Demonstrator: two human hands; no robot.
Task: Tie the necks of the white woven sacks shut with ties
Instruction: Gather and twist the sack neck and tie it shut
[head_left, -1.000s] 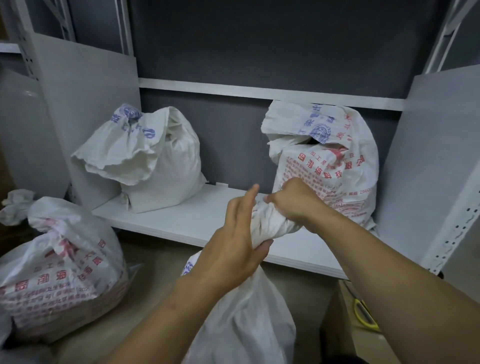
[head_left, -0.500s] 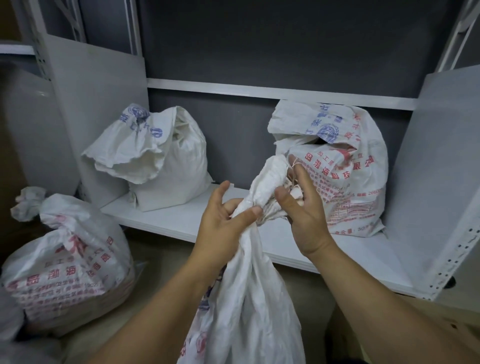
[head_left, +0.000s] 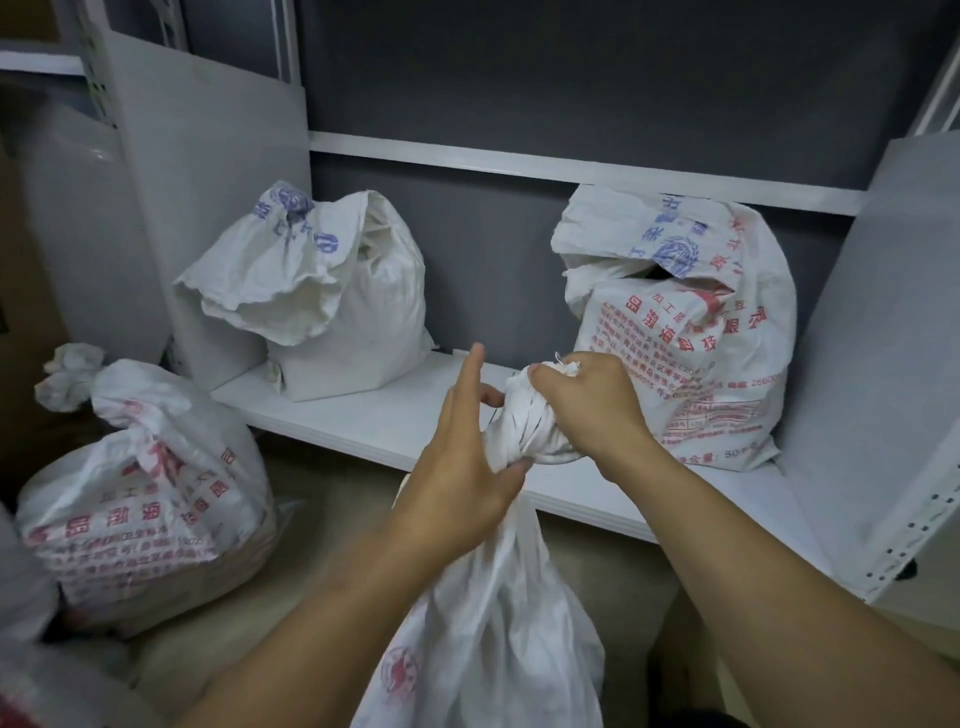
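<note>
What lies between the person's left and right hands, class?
In the head view, the gathered neck of the front sack; the left hand grips it low, the right hand holds its top.

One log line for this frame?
phase: tying | sack neck: bunched | left hand: grips neck | right hand: grips top

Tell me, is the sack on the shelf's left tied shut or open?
Open: that sack has its top flopped over, mouth gaping, no tie visible.

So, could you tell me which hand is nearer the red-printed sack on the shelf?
Right. The right hand grips the bunched neck just in front of the red-printed sack; the left hand holds that neck lower down, farther to the left.
</note>
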